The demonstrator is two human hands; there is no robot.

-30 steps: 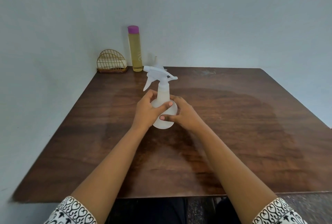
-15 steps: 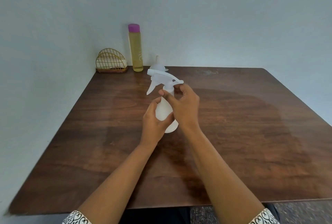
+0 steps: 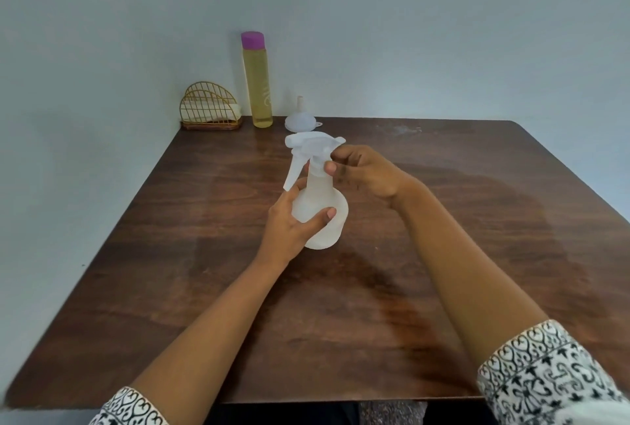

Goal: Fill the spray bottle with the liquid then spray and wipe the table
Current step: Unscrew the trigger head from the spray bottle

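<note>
Head view: both my forearms reach in from 6 o'clock over the table (image 3: 443, 254).
Left hand (image 3: 289, 220): wrapped round the spray bottle (image 3: 324, 213) body, just past table centre.
Right hand (image 3: 368, 174): fingertips pinch the collar under the trigger head (image 3: 310, 145); a second ago it was down on the body.
Meaning: I judge unscrewing is starting and filling hasn't begun.
Far edge: funnel (image 3: 300, 121) at 12 o'clock, capped yellow liquid bottle (image 3: 257, 84) at 11, cloth rack (image 3: 209, 111) at 10.
</note>
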